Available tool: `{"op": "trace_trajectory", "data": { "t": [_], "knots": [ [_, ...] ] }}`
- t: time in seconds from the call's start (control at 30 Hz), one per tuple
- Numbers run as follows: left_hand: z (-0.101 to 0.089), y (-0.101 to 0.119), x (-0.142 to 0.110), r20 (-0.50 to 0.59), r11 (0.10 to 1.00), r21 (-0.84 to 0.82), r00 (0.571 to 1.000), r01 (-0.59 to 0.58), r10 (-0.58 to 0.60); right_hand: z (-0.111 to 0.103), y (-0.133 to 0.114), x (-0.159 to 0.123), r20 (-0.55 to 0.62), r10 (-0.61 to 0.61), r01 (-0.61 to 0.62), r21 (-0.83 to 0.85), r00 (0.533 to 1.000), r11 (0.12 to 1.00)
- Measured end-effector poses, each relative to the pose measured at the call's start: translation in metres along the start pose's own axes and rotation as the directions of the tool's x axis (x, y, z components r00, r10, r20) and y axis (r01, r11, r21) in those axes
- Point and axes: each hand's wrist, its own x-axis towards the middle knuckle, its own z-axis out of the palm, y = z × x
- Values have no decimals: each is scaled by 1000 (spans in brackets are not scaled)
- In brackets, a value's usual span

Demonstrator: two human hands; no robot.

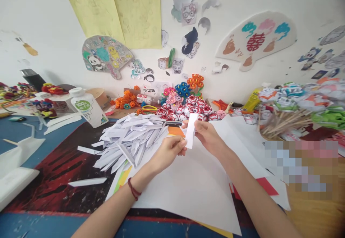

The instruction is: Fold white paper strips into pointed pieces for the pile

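Between my two hands, a small white folded paper strip [191,131] is held upright above the paper sheets. My left hand [170,151], with a dark red cord bracelet at the wrist, pinches its lower end. Near the top right edge, my right hand [207,134] grips the same strip, its fingers partly behind it. Beneath both hands lies a large white paper sheet [188,187]. To the left is a big heap of folded white paper strips [129,141], and several more lie apart on the black and red mat [59,169].
A white glue bottle [87,106] leans behind the mat at left. Along the wall sit red-and-white paper flowers [192,108], blue flowers [183,88] and orange ones [196,82]. Wooden sticks [283,124] with colourful flower tops lie at right, and red paper [265,187] shows below.
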Motion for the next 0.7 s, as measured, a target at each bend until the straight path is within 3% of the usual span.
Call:
{"op": "trace_trajectory", "data": {
  "t": [0.07,0.13,0.27,0.37,0.47,0.7],
  "knots": [
    [0,0,0,29,999,37,1000,6,-7,0,1,-1,33,8,-6,-57,999,998],
    [-2,1,-1,8,981,196,1000,5,-6,0,2,-2,15,-13,15,-140,1000,990],
    [-7,4,0,-232,875,483,969,44,80,3,5,-2,70,-42,62,-320,997,945],
    [-10,5,1,-364,870,486,923,77,122,8,7,-2,91,-40,76,-436,995,897],
    [-13,6,1,-425,867,490,893,91,147,12,7,-3,97,-49,92,-515,994,852],
    [-15,5,-1,-503,818,558,841,141,198,19,7,-7,83,35,4,-428,996,904]
  ]
}}
